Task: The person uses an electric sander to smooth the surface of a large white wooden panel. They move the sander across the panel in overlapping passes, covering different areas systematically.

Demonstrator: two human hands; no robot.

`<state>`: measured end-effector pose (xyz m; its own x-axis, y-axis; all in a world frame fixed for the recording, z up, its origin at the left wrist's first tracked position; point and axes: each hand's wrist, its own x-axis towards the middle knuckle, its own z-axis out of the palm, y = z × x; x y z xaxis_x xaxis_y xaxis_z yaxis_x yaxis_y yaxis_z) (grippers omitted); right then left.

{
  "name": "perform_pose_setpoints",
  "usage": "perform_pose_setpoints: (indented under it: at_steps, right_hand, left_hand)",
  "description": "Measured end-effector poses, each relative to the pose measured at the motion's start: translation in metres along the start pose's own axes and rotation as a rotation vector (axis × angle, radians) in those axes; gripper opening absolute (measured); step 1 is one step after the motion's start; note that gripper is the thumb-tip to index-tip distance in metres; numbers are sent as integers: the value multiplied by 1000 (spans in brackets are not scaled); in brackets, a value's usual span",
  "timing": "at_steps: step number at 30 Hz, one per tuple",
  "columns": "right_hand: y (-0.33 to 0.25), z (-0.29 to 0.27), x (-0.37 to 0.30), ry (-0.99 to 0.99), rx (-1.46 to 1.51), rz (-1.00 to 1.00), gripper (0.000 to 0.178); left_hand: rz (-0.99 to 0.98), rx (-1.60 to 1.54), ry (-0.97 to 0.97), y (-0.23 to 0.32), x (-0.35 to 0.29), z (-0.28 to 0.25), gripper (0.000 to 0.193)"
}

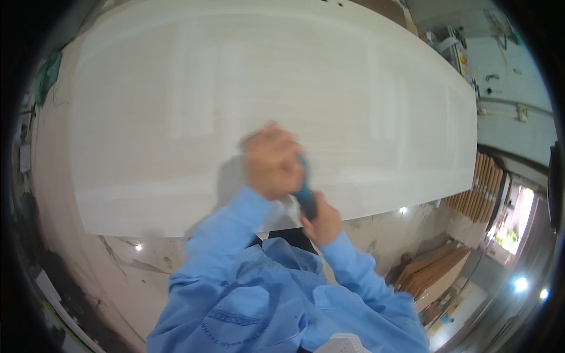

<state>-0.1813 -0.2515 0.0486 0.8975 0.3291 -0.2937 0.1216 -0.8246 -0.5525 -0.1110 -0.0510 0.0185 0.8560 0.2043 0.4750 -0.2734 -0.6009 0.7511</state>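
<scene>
A teal-and-black handheld power tool [304, 191] is over the near middle of a large glossy white board [329, 88]. My right hand [325, 221] is closed round the dark rear end of its body. Farther forward, my left hand [272, 165] is closed over the front end, smeared by motion. Both hands and most of the tool blur, and my left hand hides the tool's head, so its exact kind cannot be made out. Beside my left hand a shadow falls on the board. Blue sleeves cover both forearms.
The board's near edge lies just in front of my body. Stacked brown panels [432, 273] lie at the lower right, with a row of upright brown slats [478, 187] beyond them. Assorted items [453, 50] stand past the far right edge. A green cloth-like thing [47, 76] hangs at far left.
</scene>
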Motion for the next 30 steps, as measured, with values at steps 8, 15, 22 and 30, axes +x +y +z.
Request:
perform_pose_setpoints:
  at_steps: [8,15,22,30]
  right_hand:
    - [4,-60,203,108,-96,-155,46]
    - [182,-128,64,519,-18,101,40]
    - [187,-72,-109,535,-10,294,44]
    - [240,-160,74,569,-33,324,39]
  left_hand:
    - [121,123,104,-86,173,54,23]
    - [126,-177,-235,83,124,275,13]
    - [224,-304,-470,166,-12,245,14]
    - [260,-88,-442,119,141,346,21]
